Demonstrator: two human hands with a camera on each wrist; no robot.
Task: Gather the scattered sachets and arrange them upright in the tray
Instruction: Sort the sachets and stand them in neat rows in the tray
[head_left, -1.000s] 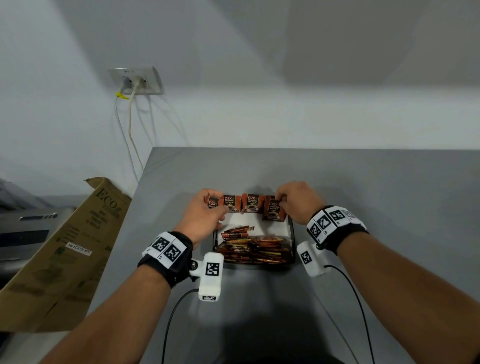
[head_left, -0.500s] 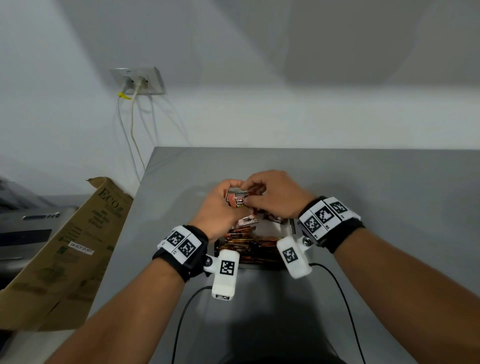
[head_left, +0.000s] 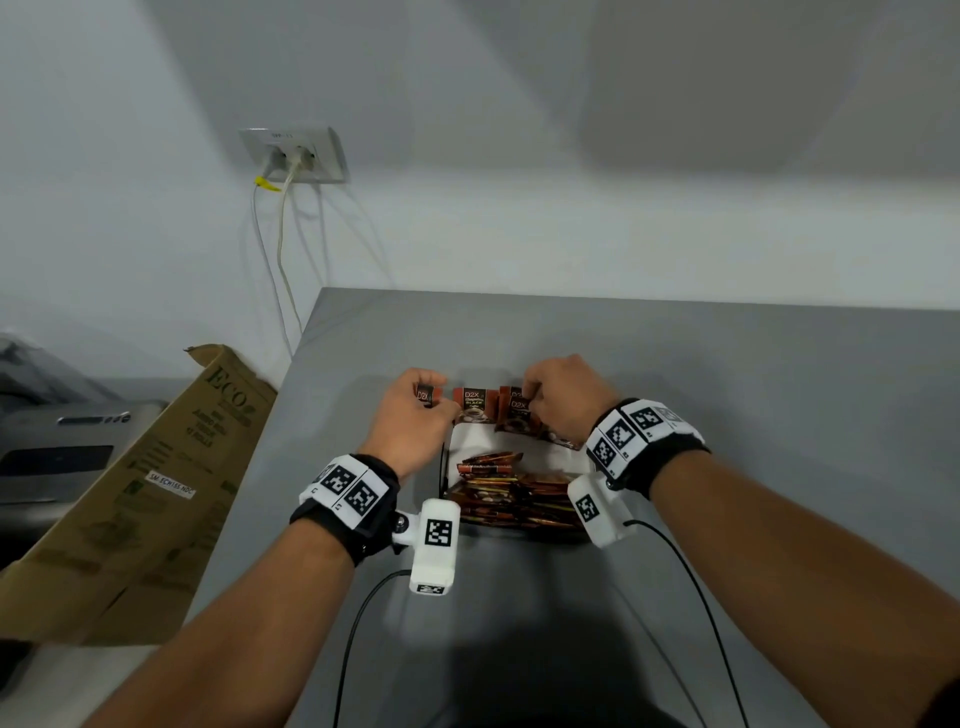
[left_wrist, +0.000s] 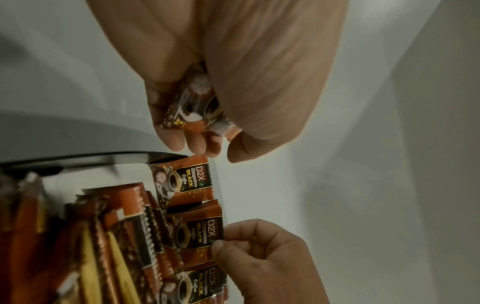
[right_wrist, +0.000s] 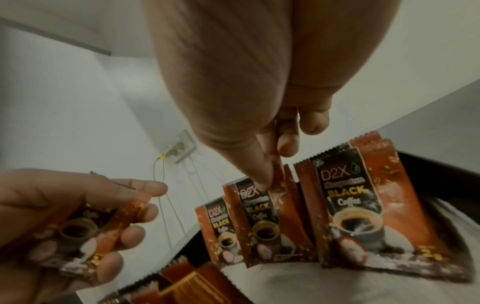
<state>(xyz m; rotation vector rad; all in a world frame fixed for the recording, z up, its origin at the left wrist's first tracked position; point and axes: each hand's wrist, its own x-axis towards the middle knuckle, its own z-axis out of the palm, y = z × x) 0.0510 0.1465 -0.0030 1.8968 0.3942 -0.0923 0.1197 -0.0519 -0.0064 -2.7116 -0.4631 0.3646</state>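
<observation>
Fingers of left hand (head_left: 415, 422) and right hand (head_left: 563, 397) each pinch a sachet (head_left: 425, 396), hiding the tray's (head_left: 444, 470) far rim.

A grey table (head_left: 727, 374) carries the black tray (head_left: 443, 467), just beside its left edge.

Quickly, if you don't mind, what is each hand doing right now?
Left hand: fingers curled round a loose sachet.
Right hand: thumb and finger pinch the top edge of a standing sachet in the tray.
</observation>
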